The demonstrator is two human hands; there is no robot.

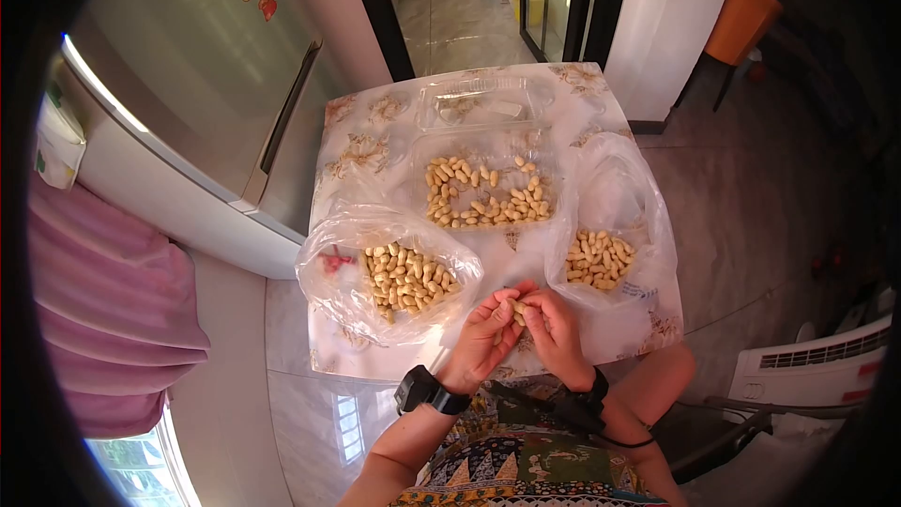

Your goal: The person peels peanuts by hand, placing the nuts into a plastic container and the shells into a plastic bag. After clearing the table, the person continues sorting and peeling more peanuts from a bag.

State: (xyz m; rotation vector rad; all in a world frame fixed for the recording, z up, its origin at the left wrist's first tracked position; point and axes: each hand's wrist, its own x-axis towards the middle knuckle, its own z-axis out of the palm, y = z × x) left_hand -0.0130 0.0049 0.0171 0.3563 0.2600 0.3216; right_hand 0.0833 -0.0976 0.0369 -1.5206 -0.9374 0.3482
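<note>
Both hands meet at the near edge of the table, over a peanut (517, 308) in its shell. My left hand (483, 333) is closed on the peanut from the left, and my right hand (554, 324) pinches it from the right with thumb and fingers. Left of my hands, a clear plastic bag (324, 268) lies open around a heap of unshelled peanuts (408, 277). To the right, another clear bag (615, 183) holds more peanuts (599, 260). Beyond my hands a clear plastic tray (422, 145) contains peanuts along its sides and bottom.
The flowered tablecloth (361, 155) covers the small table. A fridge (202, 66) stands close on the left, above a purple cloth (108, 282). A white pillar (666, 38) rises behind on the right, with an orange chair (741, 23) beyond it. A white appliance (812, 361) stands at right.
</note>
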